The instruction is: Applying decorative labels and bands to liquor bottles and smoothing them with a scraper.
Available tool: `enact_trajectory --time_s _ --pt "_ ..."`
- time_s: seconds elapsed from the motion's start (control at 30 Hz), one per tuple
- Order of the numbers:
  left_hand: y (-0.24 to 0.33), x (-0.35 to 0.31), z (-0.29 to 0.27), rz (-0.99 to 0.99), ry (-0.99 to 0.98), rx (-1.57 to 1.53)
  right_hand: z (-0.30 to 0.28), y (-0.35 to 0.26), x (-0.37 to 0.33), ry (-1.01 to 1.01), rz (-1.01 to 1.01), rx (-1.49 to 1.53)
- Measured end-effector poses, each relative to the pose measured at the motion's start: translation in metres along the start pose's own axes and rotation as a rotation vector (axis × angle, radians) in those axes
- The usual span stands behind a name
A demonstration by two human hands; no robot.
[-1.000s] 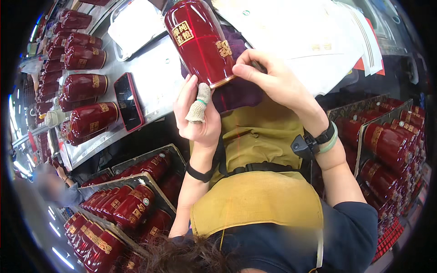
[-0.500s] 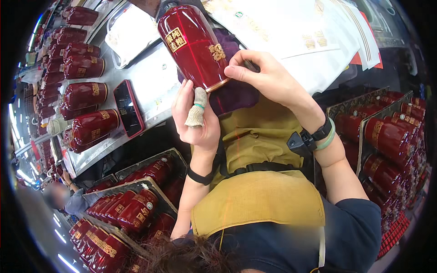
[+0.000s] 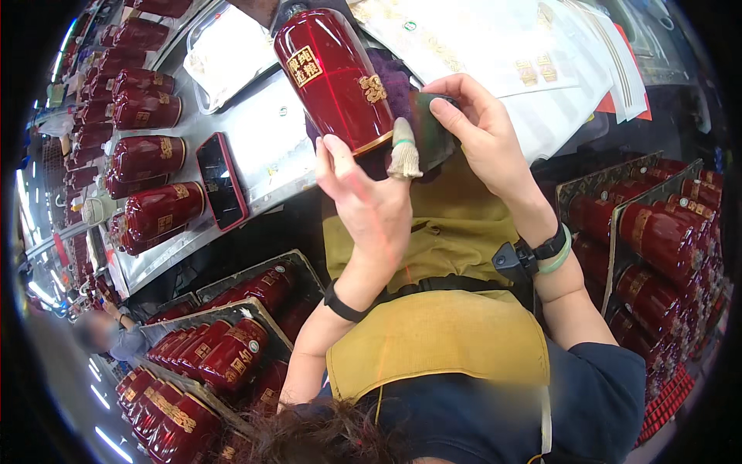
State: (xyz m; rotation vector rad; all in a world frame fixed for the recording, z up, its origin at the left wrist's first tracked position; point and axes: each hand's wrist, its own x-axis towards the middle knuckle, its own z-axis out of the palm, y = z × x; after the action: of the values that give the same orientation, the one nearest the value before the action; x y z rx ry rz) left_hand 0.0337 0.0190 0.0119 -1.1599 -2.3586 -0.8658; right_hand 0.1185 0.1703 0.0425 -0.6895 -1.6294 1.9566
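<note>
A glossy dark-red glass bottle with gold characters and a gold emblem lies tilted on a purple cloth, its gold-rimmed base toward me. My left hand spans that base, thumb at one side and fingers at the other. A knitted finger cot with a green band covers the left thumb. To the right of the bottle, my right hand pinches a dark, thin, flat piece between thumb and fingers. What that piece is, I cannot make out.
White sheets with gold decals lie right of the bottle. A phone, a plastic tray and rows of red bottles occupy the left bench. Crates of bottles stand on both sides; another person is far left.
My left hand has shifted right along the bottle's base, its covered thumb now at the right side. My right hand has drawn back slightly right, and more of the dark flat piece shows.
</note>
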Motion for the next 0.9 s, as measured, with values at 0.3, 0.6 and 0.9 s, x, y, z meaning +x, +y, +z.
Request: enact_trajectory --time_s 0.3,0.6,0.9 --pt "-0.019 0.042 -0.027 0.091 0.035 -0.126 0.042 -0.011 -0.016 0.034 -0.158 -0.129" --pt "-0.034 0.026 -0.024 -0.102 -0.002 -0.33 0.036 0.001 -0.012 0.137 -0.242 -0.229" --pt "-0.054 0.022 -0.021 -0.17 -0.101 -0.514 0.037 0.0 -0.014 0.161 -0.196 -0.224"
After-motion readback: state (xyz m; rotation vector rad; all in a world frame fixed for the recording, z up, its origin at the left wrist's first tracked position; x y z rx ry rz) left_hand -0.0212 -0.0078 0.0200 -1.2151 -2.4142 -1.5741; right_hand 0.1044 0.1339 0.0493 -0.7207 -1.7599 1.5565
